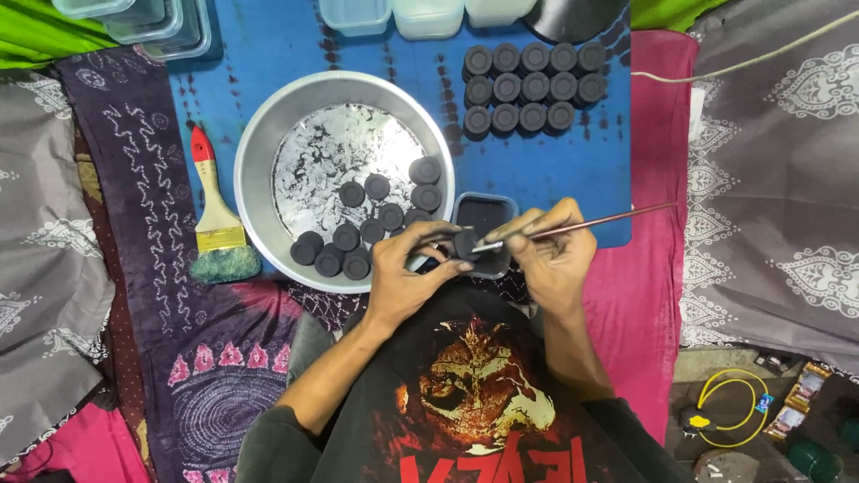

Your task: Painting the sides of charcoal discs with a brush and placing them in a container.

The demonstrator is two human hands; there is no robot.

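Black disc between curled fingers

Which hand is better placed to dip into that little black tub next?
Probably the right hand: it holds the thin brush beside the black tub, while the left hand grips a dark disc.

Black short-sleeved T-shirt, gold-and-cream creature graphic, red lettering below, forearms bare, no rings
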